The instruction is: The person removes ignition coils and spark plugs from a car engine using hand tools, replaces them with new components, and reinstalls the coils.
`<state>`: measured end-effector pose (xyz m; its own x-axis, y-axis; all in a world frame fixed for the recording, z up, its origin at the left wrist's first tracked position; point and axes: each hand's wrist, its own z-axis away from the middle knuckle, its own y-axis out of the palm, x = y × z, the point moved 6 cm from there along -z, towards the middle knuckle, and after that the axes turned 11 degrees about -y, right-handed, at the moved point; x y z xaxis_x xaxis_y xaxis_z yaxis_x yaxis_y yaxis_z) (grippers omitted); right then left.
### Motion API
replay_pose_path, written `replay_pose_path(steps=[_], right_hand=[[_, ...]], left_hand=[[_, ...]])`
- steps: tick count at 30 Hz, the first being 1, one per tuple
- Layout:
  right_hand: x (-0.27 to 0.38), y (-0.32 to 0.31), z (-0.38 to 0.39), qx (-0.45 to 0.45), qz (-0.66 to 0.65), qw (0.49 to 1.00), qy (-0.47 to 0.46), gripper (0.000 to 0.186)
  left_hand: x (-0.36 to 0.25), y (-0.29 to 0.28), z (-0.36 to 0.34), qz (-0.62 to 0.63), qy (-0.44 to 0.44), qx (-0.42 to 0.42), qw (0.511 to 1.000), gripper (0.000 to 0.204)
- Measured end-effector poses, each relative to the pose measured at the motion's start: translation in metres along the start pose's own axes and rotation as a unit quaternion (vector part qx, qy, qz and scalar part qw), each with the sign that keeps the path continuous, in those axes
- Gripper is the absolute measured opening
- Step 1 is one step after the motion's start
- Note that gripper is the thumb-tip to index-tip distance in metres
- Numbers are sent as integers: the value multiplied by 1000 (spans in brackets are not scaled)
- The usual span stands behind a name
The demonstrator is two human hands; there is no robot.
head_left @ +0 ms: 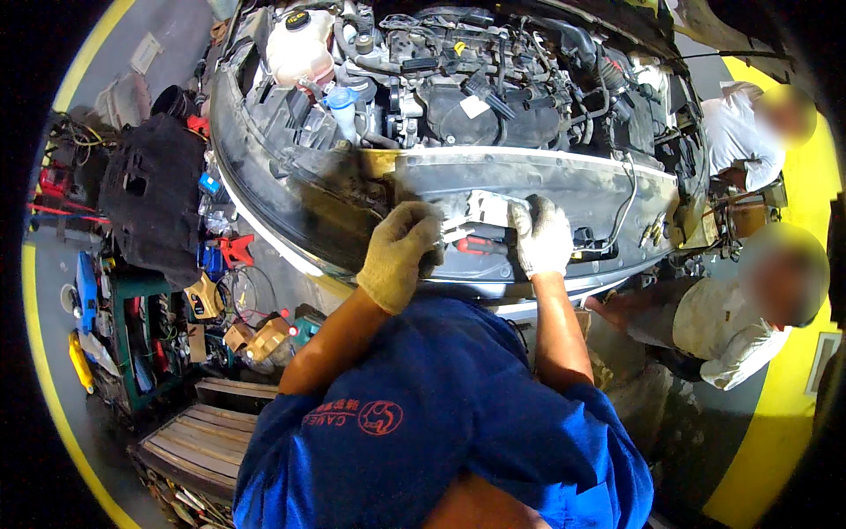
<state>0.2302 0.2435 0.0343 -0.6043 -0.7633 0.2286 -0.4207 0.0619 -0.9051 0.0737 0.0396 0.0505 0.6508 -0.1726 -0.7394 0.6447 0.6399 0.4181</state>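
Note:
At the front of the open car, over the dark plastic top panel (pixel 626 198), I hold a small pale metal piece (pixel 485 210) between my hands. My gloved left hand (pixel 397 251) is closed at its left end, where slim pale strips show; the fingertips are partly in shadow. My gloved right hand (pixel 542 238) grips the piece's right end, thumb and fingers together. A red-and-black tool handle (pixel 476 246) lies just below the piece. To the right, a few small loose items (pixel 652 231) and a cable lie on the panel.
The engine bay (pixel 467 79) spans the top, with a blue-capped reservoir (pixel 342 104). On the left are a dark mat (pixel 145 194), a green tool rack (pixel 132 344), boxes (pixel 264 339) and a wooden bench (pixel 189 432). Two other people (pixel 740 141) work on the right, one near me (pixel 714 326).

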Motion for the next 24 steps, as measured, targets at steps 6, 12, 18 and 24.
replay_pose_path(steps=[6, 12, 18, 24], right_hand=[[42, -35, 2, 60, -440, 894, 62, 34], [80, -28, 7, 200, -604, 767, 79, 31], [86, -36, 3, 186, -613, 766, 43, 26], [73, -34, 11, 176, -551, 816, 1, 28]], left_hand=[[-13, 11, 3, -114, 111, -14, 987, 22], [-21, 22, 8, -171, 139, -5, 975, 21], [-26, 26, 13, -212, 163, -4, 964, 20], [-22, 27, 14, -208, 84, 6, 974, 19]])
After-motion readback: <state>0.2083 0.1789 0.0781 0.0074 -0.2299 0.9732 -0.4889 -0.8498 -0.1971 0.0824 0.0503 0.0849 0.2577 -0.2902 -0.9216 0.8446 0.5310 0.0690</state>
